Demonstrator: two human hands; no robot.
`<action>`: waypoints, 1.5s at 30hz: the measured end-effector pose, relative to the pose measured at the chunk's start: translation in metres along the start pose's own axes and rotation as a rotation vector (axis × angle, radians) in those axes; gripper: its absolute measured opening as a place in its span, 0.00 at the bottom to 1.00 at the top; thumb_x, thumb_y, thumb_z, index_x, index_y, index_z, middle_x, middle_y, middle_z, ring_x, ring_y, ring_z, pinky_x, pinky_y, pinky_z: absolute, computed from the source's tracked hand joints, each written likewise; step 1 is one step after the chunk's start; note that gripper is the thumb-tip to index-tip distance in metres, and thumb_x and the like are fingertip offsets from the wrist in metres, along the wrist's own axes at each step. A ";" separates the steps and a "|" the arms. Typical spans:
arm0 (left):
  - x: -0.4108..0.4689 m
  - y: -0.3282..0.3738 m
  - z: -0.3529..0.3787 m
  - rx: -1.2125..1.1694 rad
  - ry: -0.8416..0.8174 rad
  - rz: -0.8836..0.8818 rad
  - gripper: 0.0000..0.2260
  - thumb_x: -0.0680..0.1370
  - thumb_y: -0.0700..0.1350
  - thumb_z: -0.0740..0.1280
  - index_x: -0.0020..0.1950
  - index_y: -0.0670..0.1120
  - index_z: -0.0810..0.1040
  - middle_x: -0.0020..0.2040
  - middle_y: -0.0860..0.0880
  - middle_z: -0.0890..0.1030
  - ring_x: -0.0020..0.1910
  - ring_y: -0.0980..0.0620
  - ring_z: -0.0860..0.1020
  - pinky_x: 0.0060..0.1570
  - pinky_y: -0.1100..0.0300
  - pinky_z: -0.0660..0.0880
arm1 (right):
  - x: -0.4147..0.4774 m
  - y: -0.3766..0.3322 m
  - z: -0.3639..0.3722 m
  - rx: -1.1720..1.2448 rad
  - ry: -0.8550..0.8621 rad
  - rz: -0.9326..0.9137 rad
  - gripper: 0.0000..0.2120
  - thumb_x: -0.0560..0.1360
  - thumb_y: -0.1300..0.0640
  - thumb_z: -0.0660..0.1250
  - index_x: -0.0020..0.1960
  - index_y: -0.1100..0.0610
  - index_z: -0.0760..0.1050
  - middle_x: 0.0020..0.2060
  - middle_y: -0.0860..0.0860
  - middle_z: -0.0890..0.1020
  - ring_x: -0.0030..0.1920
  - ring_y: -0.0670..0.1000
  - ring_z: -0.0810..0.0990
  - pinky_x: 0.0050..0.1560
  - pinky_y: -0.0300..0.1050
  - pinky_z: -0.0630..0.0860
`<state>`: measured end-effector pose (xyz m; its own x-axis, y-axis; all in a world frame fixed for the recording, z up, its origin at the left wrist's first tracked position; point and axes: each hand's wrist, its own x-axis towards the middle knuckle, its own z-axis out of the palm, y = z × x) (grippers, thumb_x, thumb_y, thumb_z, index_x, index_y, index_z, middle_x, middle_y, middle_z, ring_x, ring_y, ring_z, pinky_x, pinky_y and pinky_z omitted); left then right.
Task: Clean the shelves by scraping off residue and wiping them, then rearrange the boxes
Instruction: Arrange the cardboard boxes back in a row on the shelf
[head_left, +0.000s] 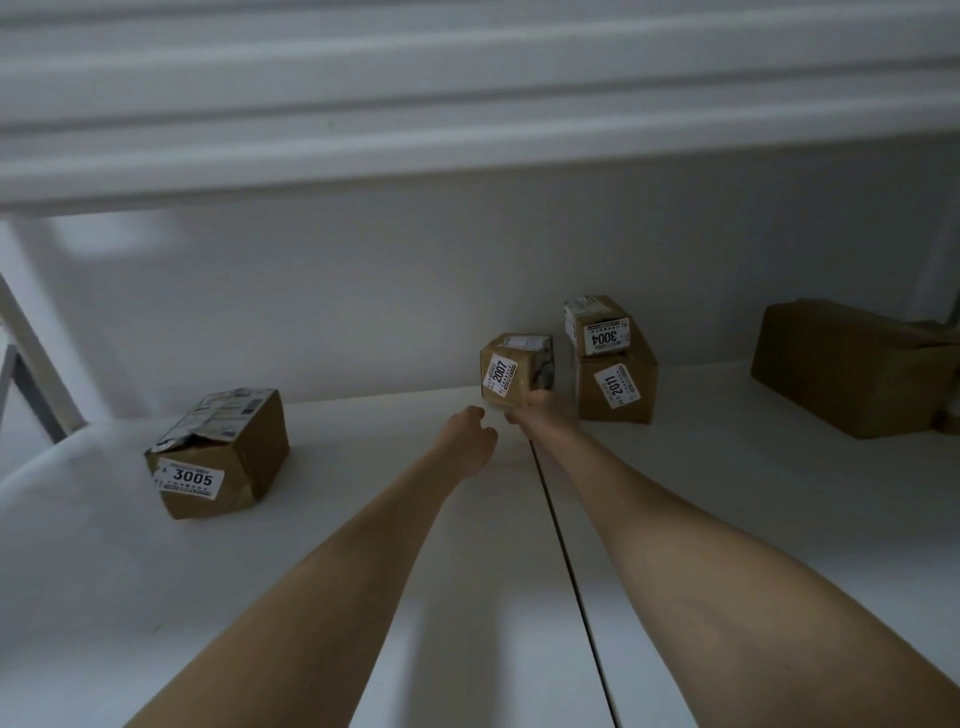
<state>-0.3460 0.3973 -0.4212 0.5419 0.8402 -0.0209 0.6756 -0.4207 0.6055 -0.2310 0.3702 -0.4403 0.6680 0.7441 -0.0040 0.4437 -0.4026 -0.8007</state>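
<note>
Hands (535, 409) (469, 432) — by box 2007 (506, 376) (tilted)

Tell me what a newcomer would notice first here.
The right hand grips the tilted box 2007 far back on the white shelf, with the left hand close beside it. At the left sits box 3005, its top crumpled. Right of the hands, box 3004 is stacked on box 2011.

Right hand (537, 413) fingers hidden behind box 2007 (511, 371); far-right box (852, 369) cut by edge.
</note>
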 end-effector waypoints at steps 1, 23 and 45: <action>-0.002 0.001 0.000 0.000 0.009 0.003 0.21 0.81 0.40 0.57 0.75 0.42 0.62 0.72 0.41 0.67 0.69 0.43 0.68 0.66 0.54 0.67 | -0.003 0.001 -0.003 0.023 0.015 -0.002 0.23 0.73 0.51 0.68 0.66 0.56 0.73 0.59 0.55 0.79 0.59 0.56 0.76 0.62 0.52 0.72; 0.035 0.040 -0.018 -0.346 0.047 -0.080 0.25 0.81 0.44 0.58 0.76 0.39 0.56 0.72 0.39 0.66 0.69 0.42 0.67 0.69 0.50 0.65 | -0.001 -0.015 -0.021 0.390 0.000 0.046 0.29 0.79 0.55 0.63 0.76 0.58 0.56 0.72 0.56 0.67 0.68 0.56 0.69 0.59 0.41 0.68; 0.086 0.033 0.002 -0.632 0.108 -0.114 0.08 0.80 0.43 0.57 0.55 0.43 0.72 0.42 0.49 0.71 0.46 0.53 0.69 0.48 0.59 0.67 | 0.041 0.003 -0.008 0.558 0.064 -0.001 0.31 0.76 0.53 0.67 0.75 0.57 0.60 0.67 0.54 0.73 0.60 0.52 0.75 0.43 0.34 0.73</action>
<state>-0.2762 0.4546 -0.4043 0.4089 0.9111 -0.0524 0.2841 -0.0725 0.9561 -0.1974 0.3950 -0.4384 0.7107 0.7033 0.0192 0.0721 -0.0457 -0.9963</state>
